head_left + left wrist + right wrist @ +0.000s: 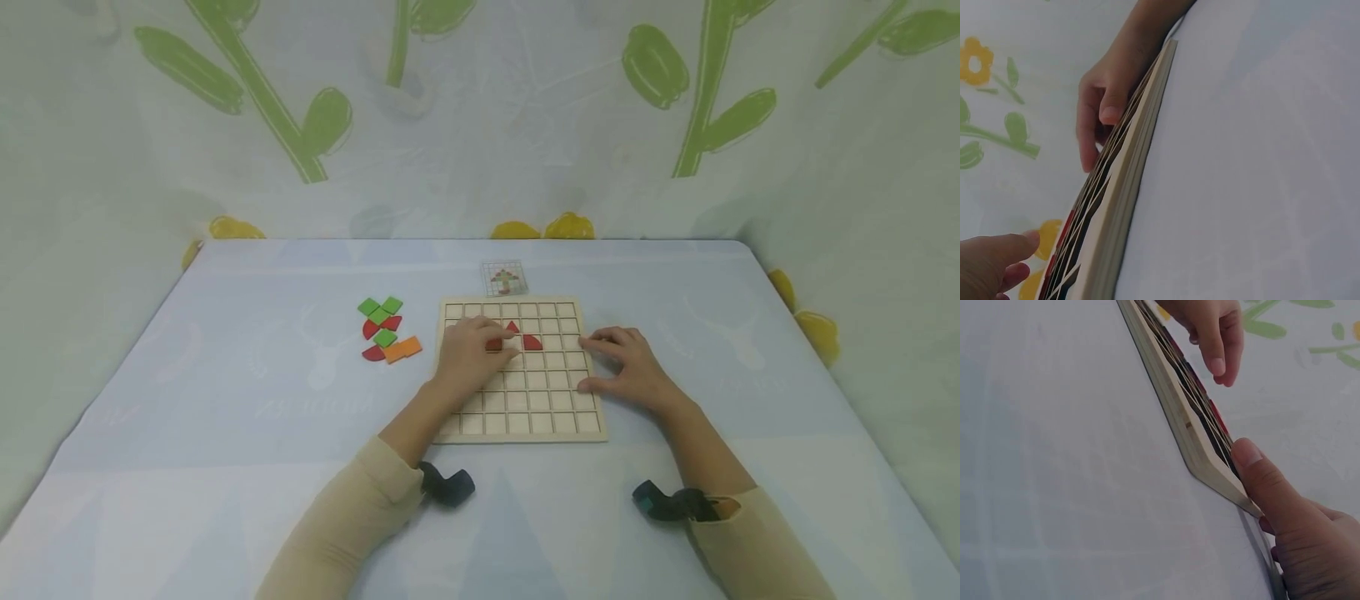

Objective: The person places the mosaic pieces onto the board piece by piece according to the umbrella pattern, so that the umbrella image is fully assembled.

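Observation:
A wooden grid board (528,425) lies on the table with red pieces in its upper squares, among them a red quarter-round (532,342) and a red piece (512,327) above it. My left hand (468,350) hovers over the board's upper left, partly covering another red piece (492,344); nothing shows between its thumb and fingers. At the board's right edge, my right hand (630,367) touches the rim with thumb and fingertips spread apart. In the right wrist view its thumb (1266,478) lies against the board's corner (1244,500).
Left of the board lie loose pieces: several green squares (380,317), red quarter-rounds (372,353) and orange pieces (402,349). Behind the board is a small pattern card (505,279) with a coloured figure on a grid. A patterned curtain (525,125) stands behind the table.

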Action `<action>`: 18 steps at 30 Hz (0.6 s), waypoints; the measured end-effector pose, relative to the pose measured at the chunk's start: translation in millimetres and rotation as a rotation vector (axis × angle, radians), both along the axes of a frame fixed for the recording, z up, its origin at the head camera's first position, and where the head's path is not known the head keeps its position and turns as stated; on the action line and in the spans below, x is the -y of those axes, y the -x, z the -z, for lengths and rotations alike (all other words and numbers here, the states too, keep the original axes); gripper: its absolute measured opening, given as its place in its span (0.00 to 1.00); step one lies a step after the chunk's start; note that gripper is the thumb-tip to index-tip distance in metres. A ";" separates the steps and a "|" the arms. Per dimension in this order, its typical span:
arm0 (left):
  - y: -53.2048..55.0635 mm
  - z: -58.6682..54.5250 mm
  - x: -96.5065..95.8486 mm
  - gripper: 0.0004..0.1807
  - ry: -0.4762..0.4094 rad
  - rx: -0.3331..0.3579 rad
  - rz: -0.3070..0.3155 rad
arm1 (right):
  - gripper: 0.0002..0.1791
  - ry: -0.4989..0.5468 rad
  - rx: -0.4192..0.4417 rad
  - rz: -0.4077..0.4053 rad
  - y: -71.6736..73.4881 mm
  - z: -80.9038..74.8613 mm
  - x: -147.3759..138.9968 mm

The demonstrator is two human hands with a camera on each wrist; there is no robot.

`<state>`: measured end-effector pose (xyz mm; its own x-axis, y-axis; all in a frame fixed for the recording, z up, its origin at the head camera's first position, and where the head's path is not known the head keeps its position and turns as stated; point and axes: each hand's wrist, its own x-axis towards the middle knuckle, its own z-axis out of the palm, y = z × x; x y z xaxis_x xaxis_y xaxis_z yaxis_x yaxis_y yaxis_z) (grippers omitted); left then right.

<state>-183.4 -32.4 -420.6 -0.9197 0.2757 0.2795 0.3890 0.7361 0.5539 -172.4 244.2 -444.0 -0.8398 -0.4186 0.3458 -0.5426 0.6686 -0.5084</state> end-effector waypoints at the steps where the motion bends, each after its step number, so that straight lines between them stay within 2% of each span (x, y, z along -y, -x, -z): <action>1: -0.2 -0.3 1.3 0.14 0.010 -0.002 -0.005 | 0.37 0.002 0.000 0.000 -0.4 -0.2 -0.1; 5: -0.9 -0.1 6.8 0.14 0.027 -0.021 -0.026 | 0.37 0.005 -0.007 -0.004 -1.1 0.0 -0.4; 13: -0.1 4.9 19.9 0.16 -0.011 -0.039 -0.062 | 0.37 -0.010 0.005 0.012 -0.5 1.1 0.2; 18: -0.4 4.8 27.7 0.16 -0.027 -0.022 -0.076 | 0.37 -0.007 -0.001 0.005 -0.4 -0.4 0.5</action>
<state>-183.0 -60.1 -425.5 -0.9313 0.1979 0.3059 0.3450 0.7490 0.5657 -172.0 243.7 -443.5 -0.8416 -0.4169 0.3432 -0.5396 0.6751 -0.5031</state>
